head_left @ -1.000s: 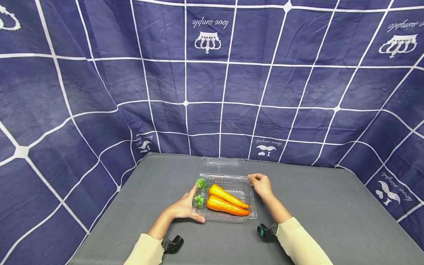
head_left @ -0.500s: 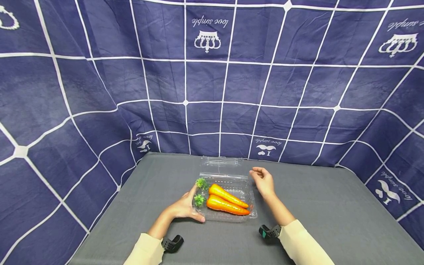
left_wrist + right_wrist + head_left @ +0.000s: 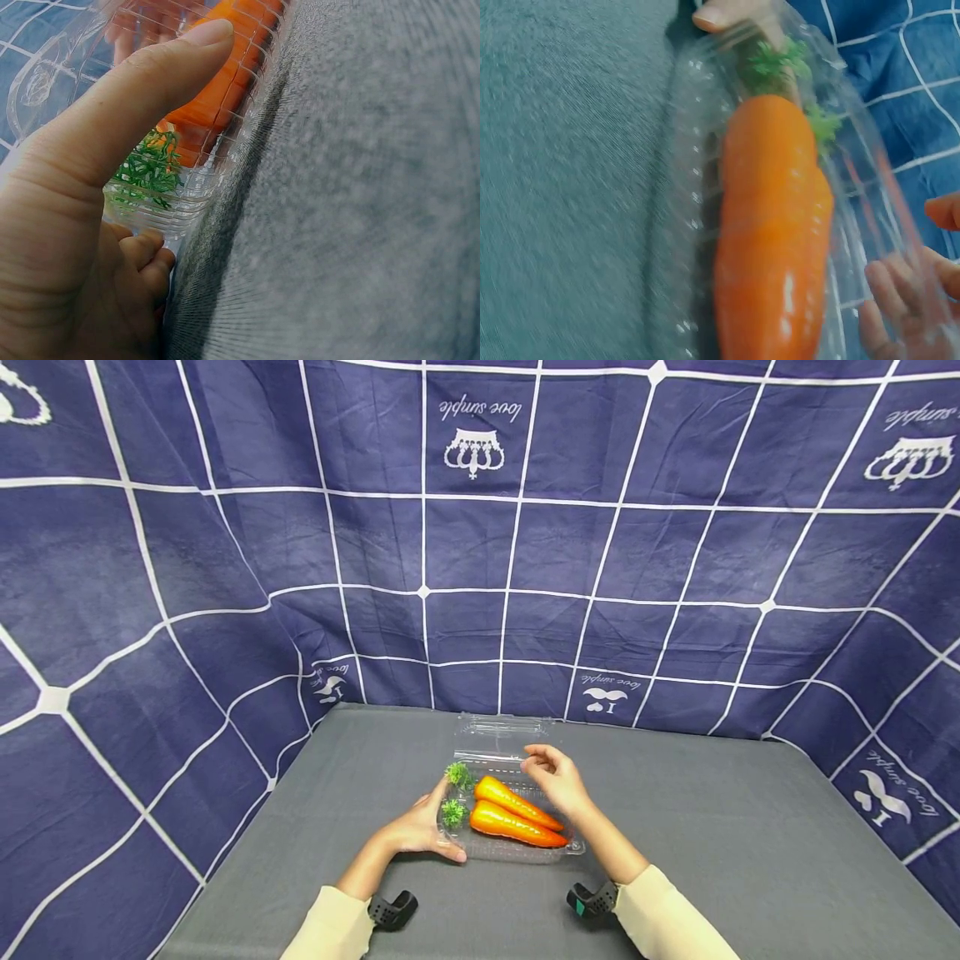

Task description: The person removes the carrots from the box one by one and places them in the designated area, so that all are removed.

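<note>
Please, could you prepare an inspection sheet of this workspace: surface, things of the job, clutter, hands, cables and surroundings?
Surface: grey table covering, looks flat.
Job's things: clear plastic container, its lid open on the far side; two orange carrots with green tops lie inside.
Clutter: nothing seen.
Left hand: holds the container's left end, thumb at the near side.
Right hand: over the container's far right part, holding nothing; contact with the plastic cannot be told.
Cables: nothing seen.
Surroundings: dark blue cloth with white grid lines, behind and on both sides.
</note>
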### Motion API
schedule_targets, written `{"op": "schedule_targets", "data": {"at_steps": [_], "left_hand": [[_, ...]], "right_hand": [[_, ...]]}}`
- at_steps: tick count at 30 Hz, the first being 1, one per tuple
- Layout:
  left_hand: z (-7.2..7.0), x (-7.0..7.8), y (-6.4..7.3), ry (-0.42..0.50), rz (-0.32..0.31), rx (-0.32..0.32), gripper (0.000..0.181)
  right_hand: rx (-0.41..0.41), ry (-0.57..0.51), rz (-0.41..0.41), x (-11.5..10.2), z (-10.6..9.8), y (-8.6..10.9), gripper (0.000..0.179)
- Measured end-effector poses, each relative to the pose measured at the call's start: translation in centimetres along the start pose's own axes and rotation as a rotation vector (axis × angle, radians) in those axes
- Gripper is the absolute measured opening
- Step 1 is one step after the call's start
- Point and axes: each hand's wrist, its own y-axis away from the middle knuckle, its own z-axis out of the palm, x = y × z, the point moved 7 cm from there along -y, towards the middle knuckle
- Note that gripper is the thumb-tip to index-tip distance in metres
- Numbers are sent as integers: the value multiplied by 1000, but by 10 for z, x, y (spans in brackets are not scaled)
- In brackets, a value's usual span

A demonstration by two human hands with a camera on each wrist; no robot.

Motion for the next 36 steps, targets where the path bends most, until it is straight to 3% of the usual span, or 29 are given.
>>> {"op": "schedule_targets", "data": {"at_steps": [7,17,30,36], "left_hand": [[-1,3,0,13,6,0,134],[0,1,-1,12,9,3,135],[-1,1,-1,17,51,9,132],[-1,0,-1,27,47,7,132]], "right_hand": [[-147,86,42,11,26,4,35],[-254,327,12,21,36,6,36],[-307,470,-58,23,40,9,40],[-317,482,-77,20,41,11,37]]}}
